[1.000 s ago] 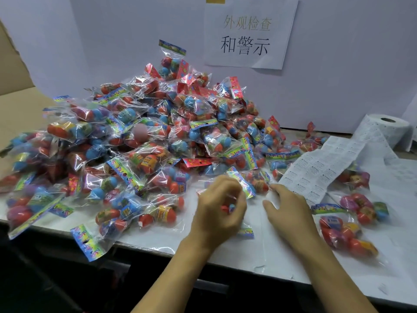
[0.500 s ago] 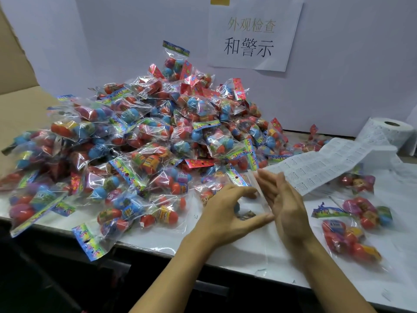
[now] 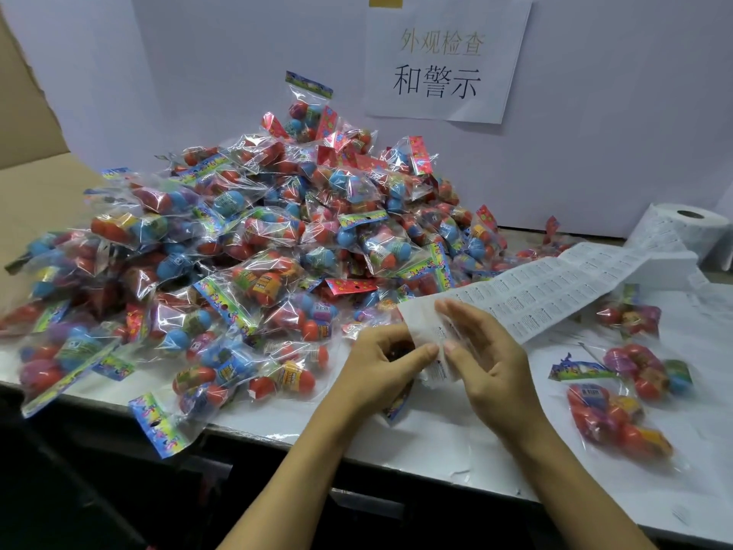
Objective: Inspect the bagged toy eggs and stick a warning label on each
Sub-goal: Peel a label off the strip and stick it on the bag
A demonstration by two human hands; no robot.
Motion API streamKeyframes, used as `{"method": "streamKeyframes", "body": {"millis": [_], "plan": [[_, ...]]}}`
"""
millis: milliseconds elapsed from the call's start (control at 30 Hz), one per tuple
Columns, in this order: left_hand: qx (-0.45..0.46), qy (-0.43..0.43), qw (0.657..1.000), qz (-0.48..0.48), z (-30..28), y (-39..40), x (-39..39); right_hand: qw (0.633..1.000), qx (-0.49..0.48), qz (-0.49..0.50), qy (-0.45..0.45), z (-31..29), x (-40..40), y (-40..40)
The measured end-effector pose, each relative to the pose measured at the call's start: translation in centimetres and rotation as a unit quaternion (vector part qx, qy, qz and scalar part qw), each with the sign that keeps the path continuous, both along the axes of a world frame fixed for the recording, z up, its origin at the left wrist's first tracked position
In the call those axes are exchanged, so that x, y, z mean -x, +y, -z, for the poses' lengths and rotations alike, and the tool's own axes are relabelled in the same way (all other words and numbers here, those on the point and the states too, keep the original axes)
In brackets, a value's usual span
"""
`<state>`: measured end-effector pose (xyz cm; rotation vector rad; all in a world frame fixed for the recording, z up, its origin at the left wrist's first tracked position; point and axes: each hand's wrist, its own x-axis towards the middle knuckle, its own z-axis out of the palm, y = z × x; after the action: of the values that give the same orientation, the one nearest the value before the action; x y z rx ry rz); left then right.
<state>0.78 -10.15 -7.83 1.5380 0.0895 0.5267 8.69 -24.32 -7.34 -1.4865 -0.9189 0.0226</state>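
The label strip [image 3: 555, 295] has come forward over the hands since a second ago; left hand [image 3: 380, 363] and right hand [image 3: 484, 359] pinch its end near the worktop's [image 3: 436, 450] front edge, fingers pressed together; bag pile [image 3: 246, 248] fills the left.

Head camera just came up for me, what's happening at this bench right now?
A person is labelling bagged toy eggs. Both hands meet at the free end of the label strip, which runs back to the roll at right. The left hand and right hand pinch the strip's end, apparently peeling off a label. A big pile of bags sits at left; a few bags lie apart at right on the table.
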Motion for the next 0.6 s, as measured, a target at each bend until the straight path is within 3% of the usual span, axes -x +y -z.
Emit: {"method": "streamKeyframes", "body": {"millis": [133, 233, 600], "plan": [[0.055, -0.001, 0.998, 0.008, -0.28, 0.03, -0.05, 0.984, 0.006, 0.125, -0.127, 0.16, -0.76, -0.61], [0.049, -0.002, 0.999, -0.003, -0.23, 0.08, -0.14, 0.978, 0.018, 0.146, -0.15, -0.06, -0.58, -0.72], [0.036, -0.004, 0.999, 0.036, 0.21, 0.51, -0.15, 0.993, 0.024, 0.074, -0.091, -0.51, 0.05, -0.71]]}}
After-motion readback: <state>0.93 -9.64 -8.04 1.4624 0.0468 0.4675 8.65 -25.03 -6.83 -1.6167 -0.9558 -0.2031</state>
